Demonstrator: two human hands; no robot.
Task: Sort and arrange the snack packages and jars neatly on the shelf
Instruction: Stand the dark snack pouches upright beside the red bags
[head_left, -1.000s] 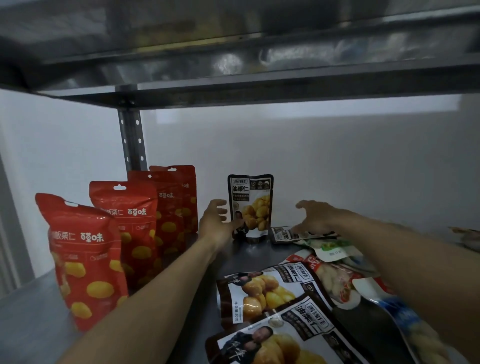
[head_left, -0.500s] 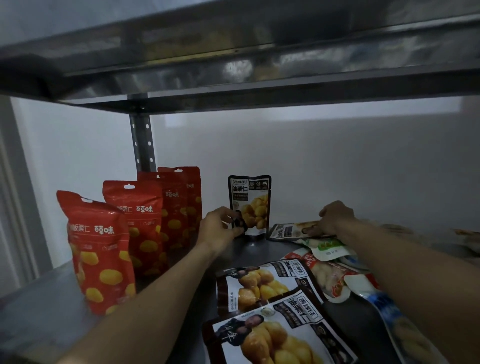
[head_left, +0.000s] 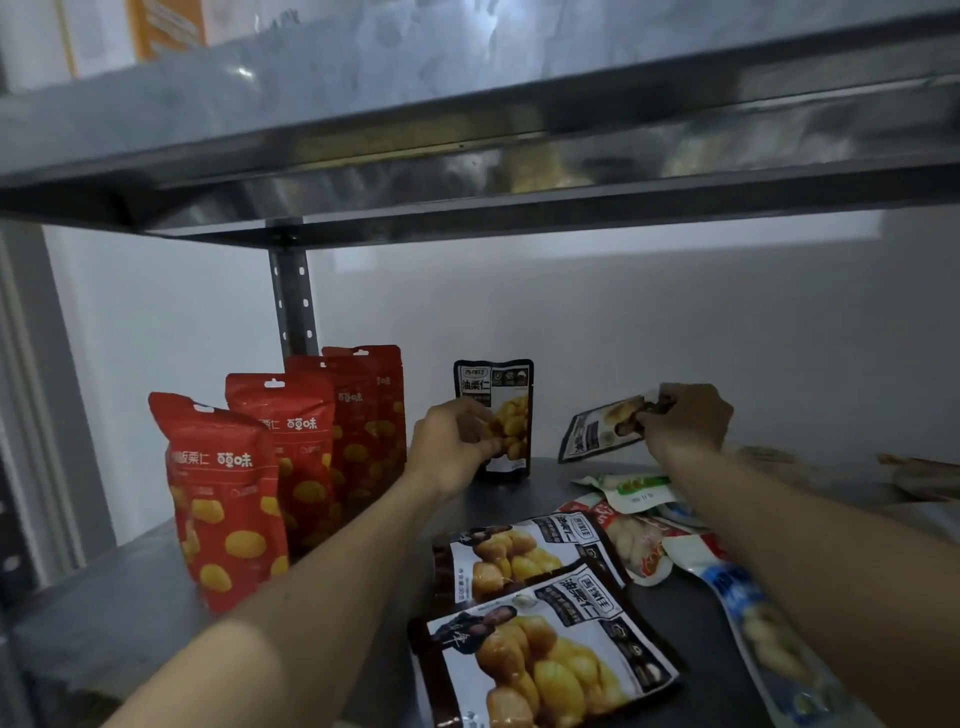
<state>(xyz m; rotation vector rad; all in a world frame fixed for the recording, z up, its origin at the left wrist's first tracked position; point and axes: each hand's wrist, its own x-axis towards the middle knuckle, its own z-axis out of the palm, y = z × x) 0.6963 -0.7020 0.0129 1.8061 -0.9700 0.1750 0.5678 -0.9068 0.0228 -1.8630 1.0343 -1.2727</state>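
Head view: my left grip (head_left: 457, 447), closed on the standing pouch (head_left: 506, 395) at the shelf's (head_left: 104, 597) back, likely steadying it. My right grip (head_left: 685, 421) pinches a second pouch (head_left: 592, 434), lifted clear, probably to stand beside it.

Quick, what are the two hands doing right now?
Left hand: fingers curled on the standing black pouch.
Right hand: grips the tilted black pouch.
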